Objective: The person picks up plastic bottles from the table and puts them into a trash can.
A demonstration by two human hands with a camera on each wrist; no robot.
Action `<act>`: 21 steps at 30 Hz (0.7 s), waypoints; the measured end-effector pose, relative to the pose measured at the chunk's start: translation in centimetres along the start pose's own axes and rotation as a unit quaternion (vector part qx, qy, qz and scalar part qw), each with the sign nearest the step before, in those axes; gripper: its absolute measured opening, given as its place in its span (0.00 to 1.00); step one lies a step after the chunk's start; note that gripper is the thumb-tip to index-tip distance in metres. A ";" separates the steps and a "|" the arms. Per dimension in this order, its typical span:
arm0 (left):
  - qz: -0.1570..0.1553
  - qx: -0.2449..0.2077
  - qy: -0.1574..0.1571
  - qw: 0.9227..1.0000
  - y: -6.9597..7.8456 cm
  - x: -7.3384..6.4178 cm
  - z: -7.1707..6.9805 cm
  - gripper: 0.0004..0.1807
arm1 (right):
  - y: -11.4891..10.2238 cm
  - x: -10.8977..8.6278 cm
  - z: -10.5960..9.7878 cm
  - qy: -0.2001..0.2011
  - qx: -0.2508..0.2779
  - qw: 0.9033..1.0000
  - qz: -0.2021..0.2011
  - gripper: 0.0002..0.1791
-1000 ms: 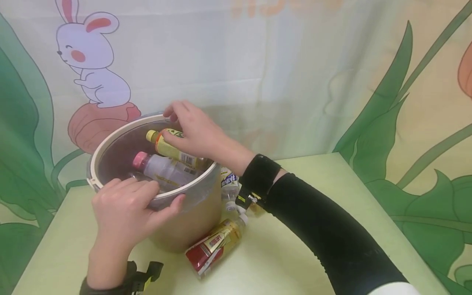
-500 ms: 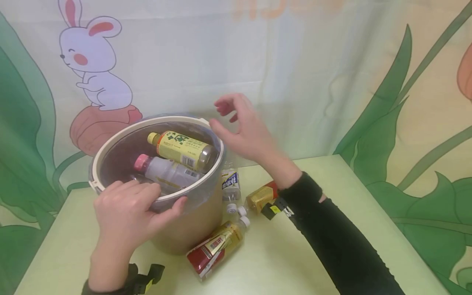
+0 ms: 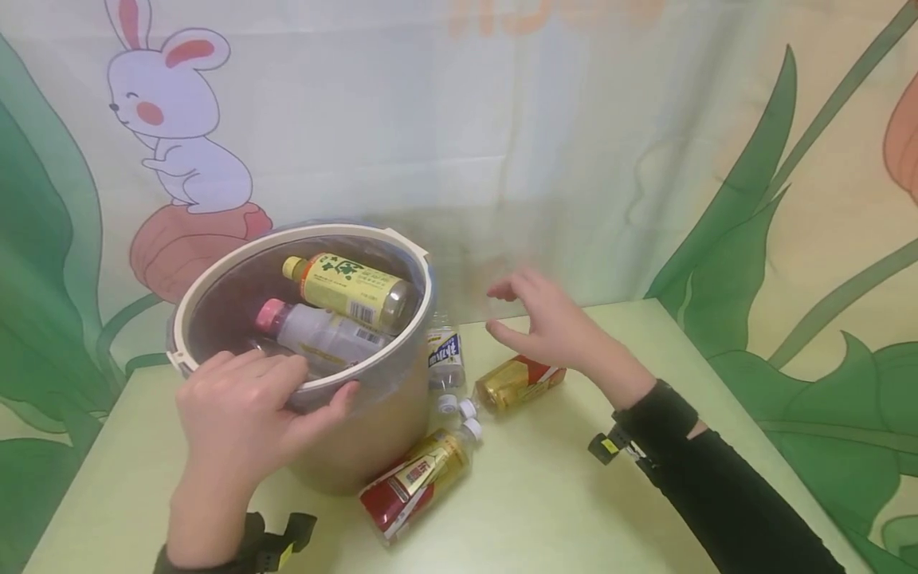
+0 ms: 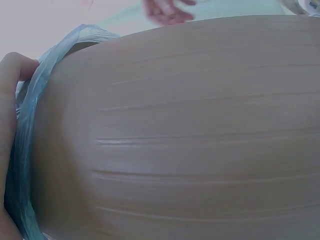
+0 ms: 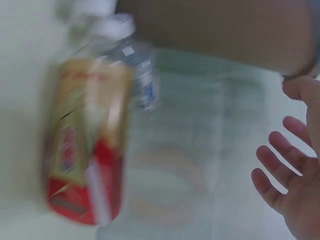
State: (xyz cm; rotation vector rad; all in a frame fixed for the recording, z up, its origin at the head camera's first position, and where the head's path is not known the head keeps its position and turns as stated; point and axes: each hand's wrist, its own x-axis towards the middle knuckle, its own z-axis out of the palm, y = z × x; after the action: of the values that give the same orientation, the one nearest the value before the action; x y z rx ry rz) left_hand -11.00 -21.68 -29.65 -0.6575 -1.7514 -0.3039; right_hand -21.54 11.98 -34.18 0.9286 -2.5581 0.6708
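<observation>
Pale-green surface (image 3: 559,486) carries the bin (image 3: 380,434), its rim (image 3: 390,347) in the curled grip of the left hand (image 3: 244,406). The right hand (image 3: 552,327), spread and seemingly empty, has moved right of it, leaving the yellow-labelled bottle (image 3: 351,288) inside.

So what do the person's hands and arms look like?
The left hand and right hand are bare. Each arm has a black wristband with a small black gadget marked by a yellow patch. Beyond the right one there's a black sleeve.
</observation>
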 end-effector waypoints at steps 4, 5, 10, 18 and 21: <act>0.000 -0.004 0.008 1.000 -0.1 -0.1 0.0 0.32 | 1.6 -1.8 1.2 -0.047 -0.038 0.997 -0.042 0.29; 0.000 -0.003 0.009 1.000 -0.2 0.0 0.1 0.32 | 2.0 -2.3 1.6 -0.057 -0.049 0.996 -0.053 0.31; 0.003 -0.004 0.010 1.000 0.0 0.1 0.2 0.32 | 3.3 -4.4 2.8 -0.104 -0.090 0.988 -0.067 0.42; 0.002 -0.006 0.009 1.000 0.1 0.0 0.2 0.33 | 3.8 -6.1 3.6 -0.145 -0.141 0.977 -0.064 0.49; 0.001 -0.004 0.008 1.000 0.0 0.0 0.1 0.33 | 3.8 -6.2 4.2 -0.145 -0.164 0.972 -0.081 0.49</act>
State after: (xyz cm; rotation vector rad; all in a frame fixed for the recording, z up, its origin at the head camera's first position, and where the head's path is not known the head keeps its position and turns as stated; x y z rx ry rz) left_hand -11.07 -21.62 -29.67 -0.6608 -1.7352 -0.3145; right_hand -20.20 15.47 -41.71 1.1693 -2.6858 0.0616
